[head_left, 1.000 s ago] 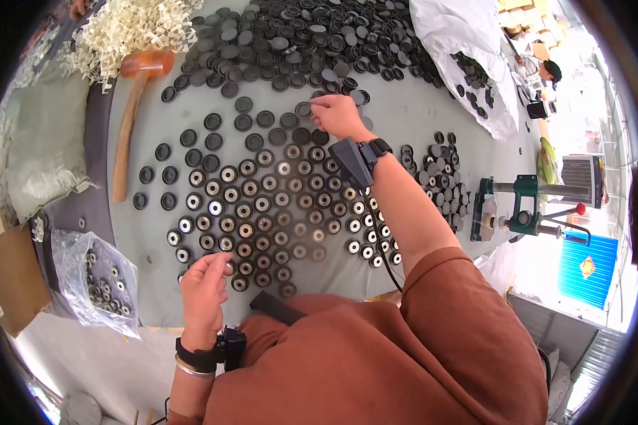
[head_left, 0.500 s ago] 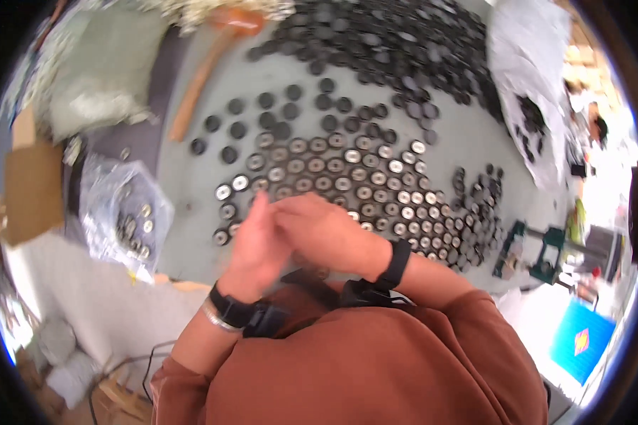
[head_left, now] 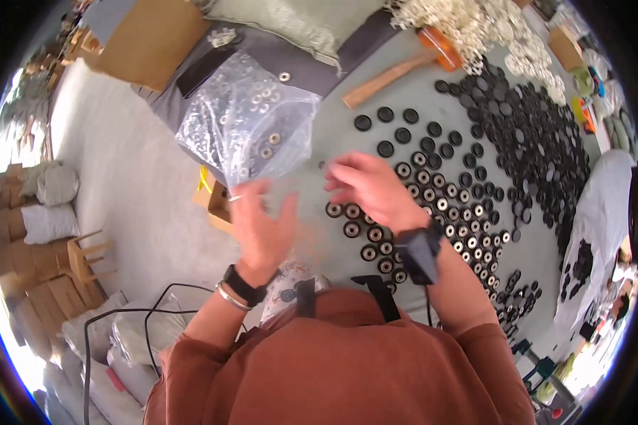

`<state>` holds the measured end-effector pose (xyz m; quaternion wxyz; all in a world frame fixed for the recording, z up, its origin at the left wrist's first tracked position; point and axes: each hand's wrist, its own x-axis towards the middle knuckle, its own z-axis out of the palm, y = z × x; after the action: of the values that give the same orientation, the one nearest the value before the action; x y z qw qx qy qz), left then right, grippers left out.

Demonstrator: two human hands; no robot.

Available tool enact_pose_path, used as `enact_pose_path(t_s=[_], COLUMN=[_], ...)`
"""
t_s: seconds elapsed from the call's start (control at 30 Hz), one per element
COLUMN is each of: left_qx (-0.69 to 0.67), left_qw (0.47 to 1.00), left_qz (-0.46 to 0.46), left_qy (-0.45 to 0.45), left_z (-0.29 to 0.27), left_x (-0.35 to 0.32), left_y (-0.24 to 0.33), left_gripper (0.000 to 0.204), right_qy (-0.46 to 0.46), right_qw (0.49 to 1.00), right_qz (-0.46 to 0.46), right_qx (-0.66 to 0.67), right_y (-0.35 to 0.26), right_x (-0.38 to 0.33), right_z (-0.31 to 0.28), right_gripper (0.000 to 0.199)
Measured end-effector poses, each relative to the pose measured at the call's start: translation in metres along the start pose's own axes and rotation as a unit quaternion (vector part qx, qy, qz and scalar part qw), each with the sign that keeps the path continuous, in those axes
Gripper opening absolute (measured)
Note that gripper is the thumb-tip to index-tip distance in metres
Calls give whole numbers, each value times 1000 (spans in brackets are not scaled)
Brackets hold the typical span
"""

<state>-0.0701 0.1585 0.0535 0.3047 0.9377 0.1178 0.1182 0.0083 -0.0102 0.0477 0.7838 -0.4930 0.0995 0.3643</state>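
My left hand (head_left: 261,230) is raised just below a clear plastic bag (head_left: 290,131), its thumb and fingers apart. It is slightly blurred and I see nothing in it; its fingertips overlap the bag's lower edge, and whether they touch it I cannot tell. Metal bearing-like rings (head_left: 266,152) lie in the bag. Over the left end of the rows of black discs with metal centres (head_left: 351,229) is my right hand (head_left: 372,190). Its fingers are loosely bent and spread, pointing toward the bag, with nothing visible in them. Plain black discs (head_left: 403,135) lie just beyond it.
A mallet (head_left: 393,74) with an orange head lies beyond the discs. Behind it are a pile of white parts (head_left: 475,28) and a heap of black discs (head_left: 524,134). An open cardboard box (head_left: 152,42) and a small box (head_left: 220,212) stand left. A white sack (head_left: 592,234) lies right.
My view has swung left, bringing the plastic bag nearer the middle. My hands, which were together over the discs, have come apart, the left one now by the bag.
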Motion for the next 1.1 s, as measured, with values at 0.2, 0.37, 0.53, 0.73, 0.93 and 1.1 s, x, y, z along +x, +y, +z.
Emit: enact_pose_path(t_s=[0.2,0.37,0.53,0.73,0.93,1.1], left_qx=[71,-385,-527,-634,-666,-727], left_qw=[990,884,815,732,701,646], left_qz=[-64,-246,-202,-223,-231,-188], left_qy=[100,99,130,108,105,135], left_z=[1,7,-19,-13,-7,6], left_x=[43,73,103,82,84,111], left_y=[-56,-78,-55,-55,-44,-21], left_gripper=[48,25,16,21,19,6], right_qy=[23,141,109,21,-16,-86], right_qw=[864,625,579,546,463,304], right_qz=[-164,-466,-360,-271,-449,-314], right_qx=[-475,-610,-723,-793,-764,-895], right_y=[24,31,12,12,3,-43], right_x=[141,198,206,221,243,245], right_z=[59,90,111,97,80,97], right_gripper=[25,51,69,56,28,22])
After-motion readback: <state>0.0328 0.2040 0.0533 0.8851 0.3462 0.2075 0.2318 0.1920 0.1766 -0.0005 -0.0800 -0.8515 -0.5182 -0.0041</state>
